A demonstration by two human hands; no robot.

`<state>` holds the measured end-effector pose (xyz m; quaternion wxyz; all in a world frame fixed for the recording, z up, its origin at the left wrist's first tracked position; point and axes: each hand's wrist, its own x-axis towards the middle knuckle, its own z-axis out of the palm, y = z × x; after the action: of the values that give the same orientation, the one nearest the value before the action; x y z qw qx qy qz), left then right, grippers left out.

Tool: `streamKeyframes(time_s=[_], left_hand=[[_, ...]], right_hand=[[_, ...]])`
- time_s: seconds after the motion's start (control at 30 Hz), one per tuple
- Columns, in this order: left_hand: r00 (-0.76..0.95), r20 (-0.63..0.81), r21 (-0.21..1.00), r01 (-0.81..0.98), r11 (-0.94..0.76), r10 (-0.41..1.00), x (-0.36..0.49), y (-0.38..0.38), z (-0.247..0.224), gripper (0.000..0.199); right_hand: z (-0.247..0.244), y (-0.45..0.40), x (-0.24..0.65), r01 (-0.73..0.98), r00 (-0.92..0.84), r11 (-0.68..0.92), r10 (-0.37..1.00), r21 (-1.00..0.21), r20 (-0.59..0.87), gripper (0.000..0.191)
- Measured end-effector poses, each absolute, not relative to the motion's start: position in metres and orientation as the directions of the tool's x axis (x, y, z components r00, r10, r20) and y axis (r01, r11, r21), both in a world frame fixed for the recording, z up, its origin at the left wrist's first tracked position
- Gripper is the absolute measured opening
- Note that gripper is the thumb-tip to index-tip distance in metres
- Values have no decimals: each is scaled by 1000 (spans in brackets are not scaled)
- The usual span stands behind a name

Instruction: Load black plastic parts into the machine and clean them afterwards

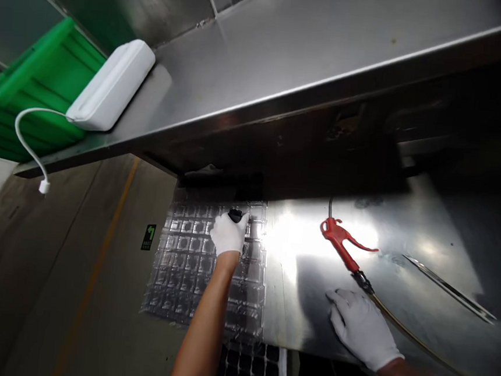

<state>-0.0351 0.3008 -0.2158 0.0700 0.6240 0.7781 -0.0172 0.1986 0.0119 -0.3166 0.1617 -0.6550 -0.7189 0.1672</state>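
Steel table [404, 236], glaring under the light, carries a clear cell tray [182, 264] at centre frame. The left hand [229, 233], white-gloved, pinches a small black part [235, 214] at the tray's far edge, fingers closed on it above the cells. The right hand [363, 326] lies flat and spread at lower right, holding nothing, touching the hose of a red air gun [342, 243] parked within reach.

Dim overall, with hard glare on the steel table [298, 245], deep shadow under the shelf [287, 68], and wide-angle bending at the edges.
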Motion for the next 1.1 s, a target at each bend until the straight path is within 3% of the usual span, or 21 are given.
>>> streamKeyframes(time_s=[0.23, 0.57, 0.7, 0.9, 1.03, 1.1], left_hand=[[-241, -26, -99, 966, 237, 970, -46, 391, -242, 77], [-207, 26, -139, 968, 208, 978, -51, 397, -253, 83], [-185, 18, -68, 980, 186, 983, -53, 389, -251, 71], [-83, 13, 153, 985, 80, 996, -46, 358, -220, 35], [-14, 60, 312, 950, -5, 998, -28, 342, -173, 33], [53, 77, 406, 910, -80, 996, -3, 327, -149, 33]], right_hand=[[-321, 11, 197, 901, -88, 144, 985, -410, 152, 28], [-327, 7, 193, 910, -52, 106, 988, -400, 144, 32], [-327, 7, 191, 911, -32, 92, 988, -402, 153, 33], [-317, 9, 190, 918, -10, 83, 983, -388, 185, 33], [-311, 24, 186, 903, 8, 64, 986, -424, 166, 34], [-299, 35, 181, 891, 21, 21, 996, -454, 85, 34]])
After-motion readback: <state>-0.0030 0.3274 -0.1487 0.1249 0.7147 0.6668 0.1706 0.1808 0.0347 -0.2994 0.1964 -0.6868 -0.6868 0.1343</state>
